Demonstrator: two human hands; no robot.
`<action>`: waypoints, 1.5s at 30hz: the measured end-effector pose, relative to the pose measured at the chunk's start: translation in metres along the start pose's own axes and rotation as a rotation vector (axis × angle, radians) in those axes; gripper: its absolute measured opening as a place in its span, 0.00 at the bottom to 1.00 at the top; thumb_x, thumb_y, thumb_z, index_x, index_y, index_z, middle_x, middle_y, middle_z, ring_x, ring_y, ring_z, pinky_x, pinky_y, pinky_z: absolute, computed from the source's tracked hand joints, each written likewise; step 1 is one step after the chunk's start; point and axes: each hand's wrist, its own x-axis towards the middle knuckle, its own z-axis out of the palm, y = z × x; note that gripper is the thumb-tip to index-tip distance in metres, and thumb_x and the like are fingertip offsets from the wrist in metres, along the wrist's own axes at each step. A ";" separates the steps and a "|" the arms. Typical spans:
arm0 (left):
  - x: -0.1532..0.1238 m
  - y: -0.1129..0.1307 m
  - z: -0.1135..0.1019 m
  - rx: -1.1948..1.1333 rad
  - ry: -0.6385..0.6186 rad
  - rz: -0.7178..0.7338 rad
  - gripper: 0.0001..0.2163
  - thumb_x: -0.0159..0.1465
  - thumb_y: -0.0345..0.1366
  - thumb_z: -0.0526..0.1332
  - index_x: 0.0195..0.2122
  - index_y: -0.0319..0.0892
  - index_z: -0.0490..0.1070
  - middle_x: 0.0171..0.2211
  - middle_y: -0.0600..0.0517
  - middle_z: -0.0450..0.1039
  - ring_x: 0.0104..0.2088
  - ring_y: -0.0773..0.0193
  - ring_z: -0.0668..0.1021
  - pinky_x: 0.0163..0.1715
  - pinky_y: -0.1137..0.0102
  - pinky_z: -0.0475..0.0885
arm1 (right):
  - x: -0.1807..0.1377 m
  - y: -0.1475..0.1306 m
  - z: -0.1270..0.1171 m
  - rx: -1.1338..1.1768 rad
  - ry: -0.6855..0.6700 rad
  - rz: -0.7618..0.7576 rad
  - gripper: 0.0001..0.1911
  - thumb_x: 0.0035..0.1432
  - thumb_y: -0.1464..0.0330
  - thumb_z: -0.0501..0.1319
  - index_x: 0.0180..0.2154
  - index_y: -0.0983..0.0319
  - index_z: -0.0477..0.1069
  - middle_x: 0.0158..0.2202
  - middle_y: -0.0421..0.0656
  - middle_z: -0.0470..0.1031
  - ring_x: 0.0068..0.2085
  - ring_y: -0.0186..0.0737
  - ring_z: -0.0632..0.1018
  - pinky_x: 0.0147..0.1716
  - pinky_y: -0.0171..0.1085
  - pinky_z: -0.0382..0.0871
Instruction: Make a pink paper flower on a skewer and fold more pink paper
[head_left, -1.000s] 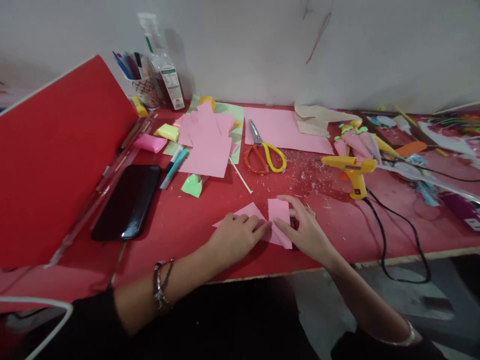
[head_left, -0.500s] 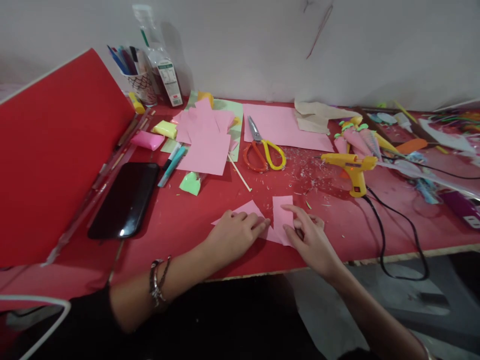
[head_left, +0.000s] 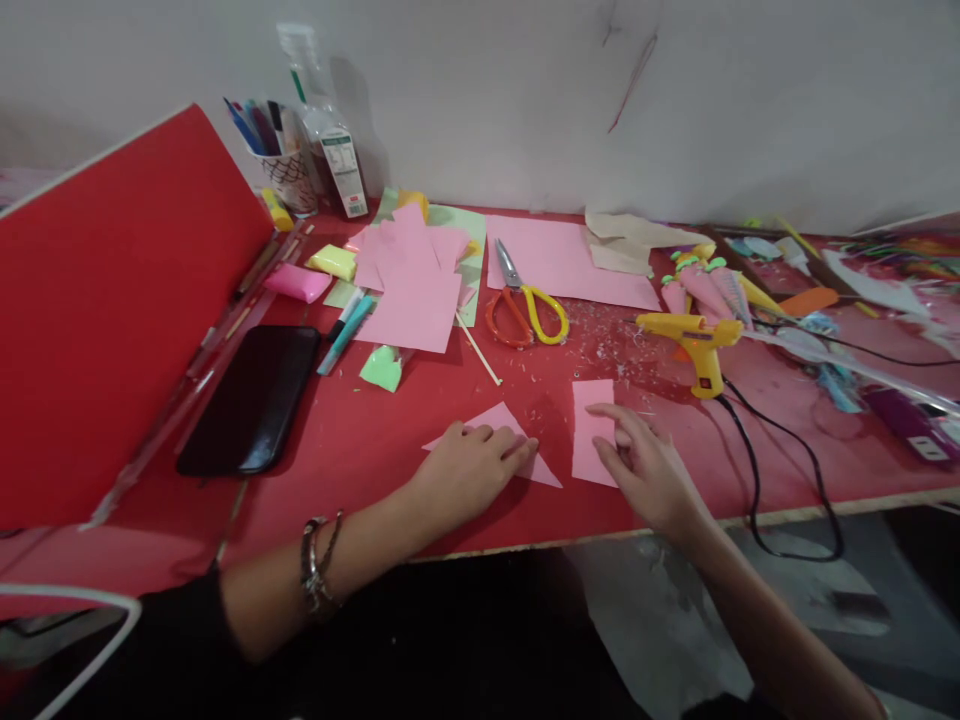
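Observation:
On the red tabletop, a folded-looking pink paper triangle (head_left: 541, 470) lies under my left hand (head_left: 469, 468), whose fingers are curled and press down on it. To its right is a small pink paper rectangle (head_left: 590, 440), apart from the triangle. My right hand (head_left: 652, 465) has it by the right side, with the index finger and thumb over its face. The other fingers are curled, and that edge of the paper is partly hidden by the hand. Beyond the hands lie scissors (head_left: 527, 305) with one red and one yellow handle.
A yellow glue gun (head_left: 697, 345) with a black cord stands at right. Pink sheets (head_left: 420, 305), a phone (head_left: 251, 400), markers (head_left: 347, 335) and clay packets (head_left: 298, 283) lie left. A glass bottle (head_left: 337, 165) and pen cup (head_left: 289, 180) stand behind; a red board (head_left: 127, 320) leans at far left.
My right hand has moved to the right with the pink paper rectangle, drawing it away from the triangle, which it had touched or overlapped. My left hand stays on the triangle.

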 end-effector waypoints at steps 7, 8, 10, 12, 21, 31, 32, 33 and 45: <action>0.001 0.000 0.004 -0.008 0.009 -0.002 0.17 0.64 0.29 0.47 0.54 0.43 0.56 0.38 0.48 0.71 0.37 0.58 0.73 0.28 0.66 0.64 | 0.013 -0.005 -0.017 -0.033 0.085 -0.047 0.14 0.54 0.67 0.49 0.41 0.63 0.64 0.19 0.37 0.63 0.18 0.34 0.64 0.20 0.33 0.59; 0.001 0.000 0.005 -0.009 0.011 -0.002 0.17 0.64 0.29 0.47 0.54 0.43 0.56 0.38 0.48 0.71 0.36 0.58 0.74 0.28 0.66 0.64 | 0.017 -0.008 -0.018 -0.024 0.098 -0.075 0.13 0.54 0.67 0.49 0.42 0.63 0.63 0.24 0.40 0.67 0.21 0.34 0.67 0.23 0.33 0.61; 0.000 0.000 0.006 -0.017 0.031 0.002 0.17 0.63 0.29 0.48 0.53 0.43 0.57 0.39 0.47 0.71 0.36 0.59 0.74 0.29 0.66 0.65 | 0.028 -0.015 -0.016 0.009 0.111 -0.142 0.13 0.54 0.68 0.49 0.42 0.62 0.62 0.34 0.45 0.70 0.30 0.37 0.71 0.30 0.35 0.65; 0.000 0.000 0.008 -0.030 0.064 0.001 0.16 0.63 0.28 0.48 0.53 0.44 0.57 0.41 0.47 0.70 0.38 0.59 0.73 0.30 0.66 0.65 | 0.045 -0.021 -0.012 0.067 0.092 -0.208 0.14 0.54 0.69 0.49 0.43 0.62 0.62 0.40 0.47 0.70 0.37 0.40 0.72 0.36 0.37 0.65; 0.004 -0.006 0.012 -0.135 0.127 0.015 0.15 0.62 0.30 0.49 0.51 0.43 0.61 0.35 0.49 0.71 0.35 0.59 0.73 0.30 0.66 0.67 | 0.157 -0.042 0.031 0.465 -0.067 -0.257 0.21 0.48 0.73 0.51 0.47 0.62 0.58 0.46 0.47 0.66 0.41 0.39 0.71 0.38 0.39 0.67; -0.005 -0.018 0.005 -0.408 0.261 -0.176 0.32 0.50 0.43 0.61 0.55 0.41 0.54 0.48 0.43 0.60 0.47 0.52 0.64 0.46 0.57 0.62 | 0.249 -0.080 0.073 0.441 0.035 -0.133 0.26 0.50 0.75 0.50 0.53 0.62 0.53 0.37 0.45 0.68 0.35 0.37 0.71 0.38 0.40 0.67; -0.005 -0.019 0.005 -0.424 0.249 -0.207 0.33 0.50 0.43 0.62 0.56 0.40 0.53 0.48 0.43 0.59 0.47 0.51 0.63 0.47 0.57 0.61 | 0.253 -0.083 0.073 0.435 0.042 -0.122 0.26 0.51 0.74 0.50 0.53 0.62 0.53 0.38 0.45 0.68 0.35 0.38 0.71 0.37 0.41 0.67; -0.004 -0.020 0.004 -0.439 0.237 -0.234 0.34 0.49 0.42 0.62 0.56 0.40 0.53 0.48 0.43 0.59 0.48 0.51 0.63 0.47 0.57 0.61 | 0.256 -0.085 0.072 0.428 0.050 -0.118 0.26 0.51 0.74 0.50 0.53 0.61 0.53 0.39 0.45 0.67 0.36 0.38 0.71 0.38 0.41 0.67; -0.007 -0.024 0.004 -0.626 0.247 -0.227 0.34 0.52 0.29 0.59 0.58 0.36 0.44 0.46 0.41 0.64 0.44 0.55 0.69 0.41 0.63 0.66 | 0.199 -0.055 0.020 0.310 0.099 -0.316 0.21 0.50 0.75 0.52 0.48 0.61 0.61 0.44 0.48 0.66 0.38 0.37 0.71 0.38 0.39 0.68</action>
